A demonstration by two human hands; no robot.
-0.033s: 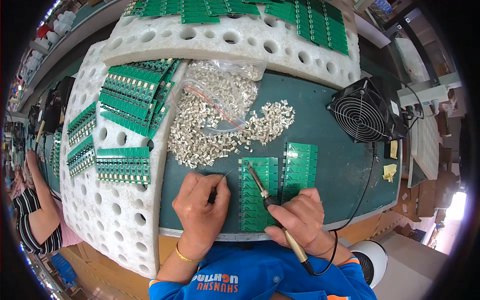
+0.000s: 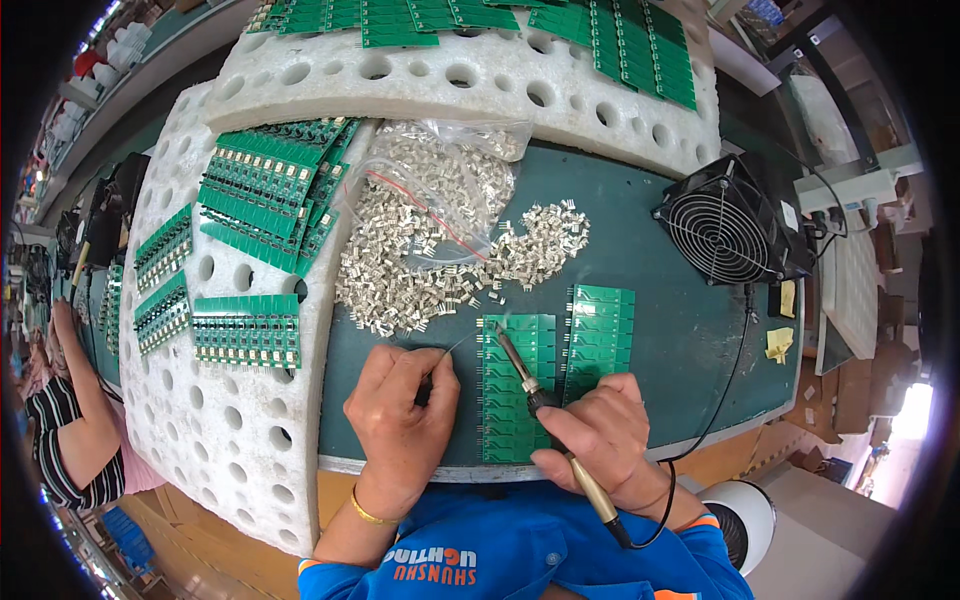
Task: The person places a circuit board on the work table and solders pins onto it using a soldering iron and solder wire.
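My right hand grips a soldering iron with a tan handle and a black collar. Its tip rests at the upper left end of a green circuit board panel. My left hand is closed, pinching a thin solder wire that points toward that tip. A second green panel lies just to the right, partly covered by my right hand. Small pins line the left edges of both panels. Whether the wire touches the tip is too fine to tell.
Beyond my hands, small white connectors are heaped beside a clear plastic bag of them. White foam boards hold stacked green panels. A black fan stands at right; the iron's cord trails nearby. Another person's arm shows far left.
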